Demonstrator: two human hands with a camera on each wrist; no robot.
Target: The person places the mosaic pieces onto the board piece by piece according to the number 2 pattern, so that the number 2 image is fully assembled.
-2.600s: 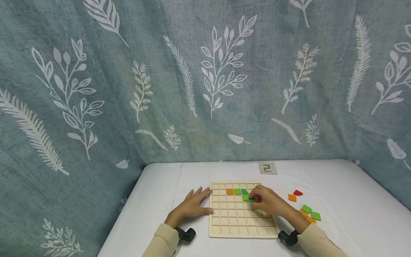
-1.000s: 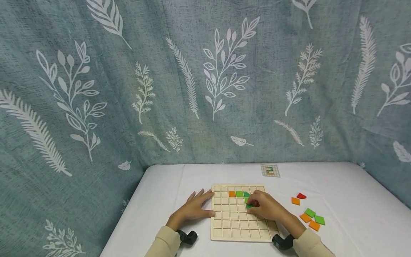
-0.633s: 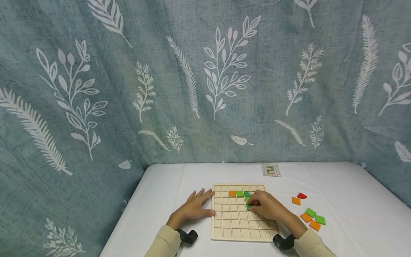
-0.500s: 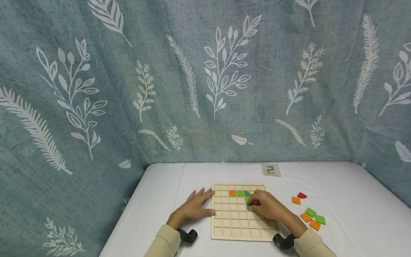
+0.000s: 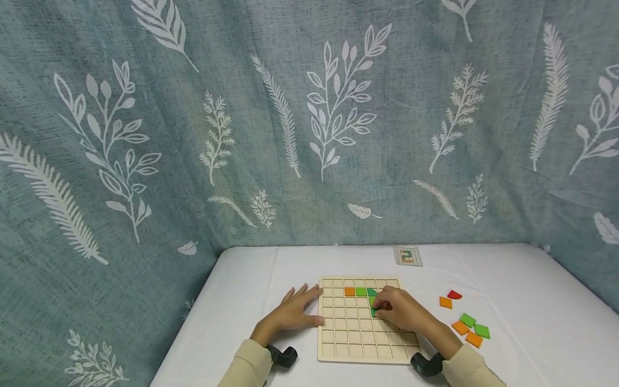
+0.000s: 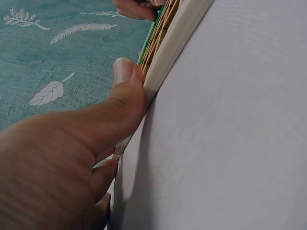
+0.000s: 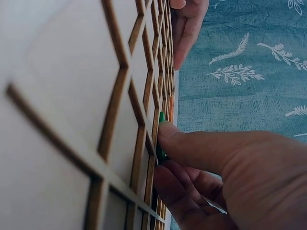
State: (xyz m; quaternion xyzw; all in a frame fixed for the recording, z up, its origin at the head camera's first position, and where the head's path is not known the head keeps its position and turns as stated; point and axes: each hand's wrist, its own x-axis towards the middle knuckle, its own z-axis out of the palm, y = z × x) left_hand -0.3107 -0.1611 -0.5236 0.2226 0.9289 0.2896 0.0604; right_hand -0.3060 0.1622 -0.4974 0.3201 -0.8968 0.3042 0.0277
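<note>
A wooden grid board point(image 5: 353, 338) lies on the white table. Along its upper part sit an orange tile point(image 5: 350, 292), a light green tile point(image 5: 360, 292) and a dark green rounded-corner tile point(image 5: 372, 292), with another light green tile point(image 5: 372, 301) below the last. My right hand point(image 5: 398, 309) pinches a dark green tile point(image 5: 374, 313) at the cell under that one; its fingers partly cover the tile. My left hand point(image 5: 289, 314) rests at the board's left edge, fingers spread, and its thumb touches the rim point(image 6: 152, 86) in the left wrist view.
Right of the board lie a red rounded tile point(image 5: 454, 295), an orange tile point(image 5: 445, 302) and a group of green tiles point(image 5: 467, 320) and orange tiles point(image 5: 474, 339). A small pattern card point(image 5: 408, 256) lies behind the board. A leaf-print curtain point(image 5: 290, 161) hangs beyond the table.
Since the earliest frame, my right hand has brought the dark green tile down and slightly left to the cell below the light green one. Over the last second it has barely moved. My left hand stays put.
</note>
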